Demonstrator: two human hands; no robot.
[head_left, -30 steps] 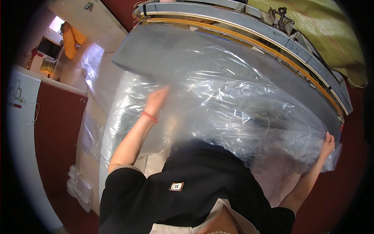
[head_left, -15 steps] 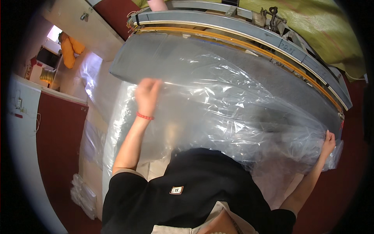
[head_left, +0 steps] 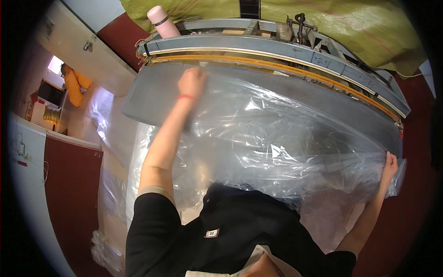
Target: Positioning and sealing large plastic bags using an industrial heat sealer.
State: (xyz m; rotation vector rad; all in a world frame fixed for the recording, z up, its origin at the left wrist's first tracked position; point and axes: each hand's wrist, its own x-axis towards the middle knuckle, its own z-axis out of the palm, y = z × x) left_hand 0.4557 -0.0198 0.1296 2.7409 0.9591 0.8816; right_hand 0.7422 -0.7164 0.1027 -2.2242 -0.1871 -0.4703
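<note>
A wide sheet of clear plastic film [head_left: 277,124] lies in shiny wrinkles over a grey cloth-like work surface [head_left: 157,85] and drapes down its near side. My left hand [head_left: 193,83] is closed on the far edge of the film, over the far left part of the grey surface. That hand is slightly blurred. At the right end of the surface, my right hand [head_left: 391,164] pinches the film between thumb and fingers. From hand to hand the film's upper edge slants down to the right. Bunched film hangs just below the right hand.
A long grey metal frame [head_left: 258,48] with an orange strip [head_left: 221,59] runs along the far edge, carrying a metal clamp [head_left: 300,27]. A pink cylinder [head_left: 162,23] stands at its left end. Left are a door [head_left: 78,51] and more plastic film [head_left: 105,113]. Yellow-green sheeting [head_left: 341,27] hangs behind.
My left hand has moved away from me and slightly right, drawing the film's edge farther over the grey surface. The right hand holds its place. The view has tilted, showing more of the far side.
</note>
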